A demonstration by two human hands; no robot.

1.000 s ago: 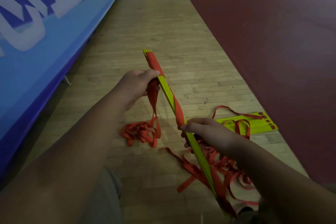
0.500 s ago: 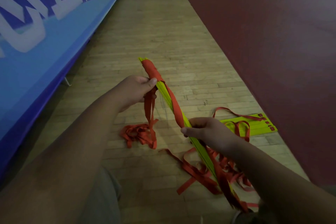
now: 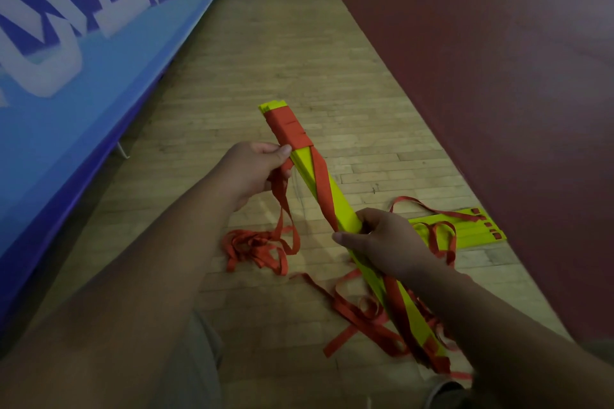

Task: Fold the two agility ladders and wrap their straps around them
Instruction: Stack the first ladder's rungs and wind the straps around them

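A stacked bundle of yellow ladder rungs (image 3: 342, 206) slants from upper left to lower right in front of me. Its far end is bound with several turns of red strap (image 3: 289, 130). My right hand (image 3: 387, 244) grips the bundle near its middle. My left hand (image 3: 251, 169) pinches the red strap against the bundle just below the wrapped end, and the loose strap hangs from it to a red pile (image 3: 257, 247) on the floor. A second stack of yellow rungs (image 3: 465, 231) lies flat on the floor at the right, red strap trailing over it.
More loose red strap (image 3: 360, 315) lies tangled on the wooden floor (image 3: 265, 60) under the bundle. A blue banner wall (image 3: 83, 43) runs along the left. Dark red court surface (image 3: 481, 76) fills the right side.
The bundle has turned about its length, so its flat yellow face shows where it stood edge-on. My left hand has drawn the strap closer in below the wrapped end.
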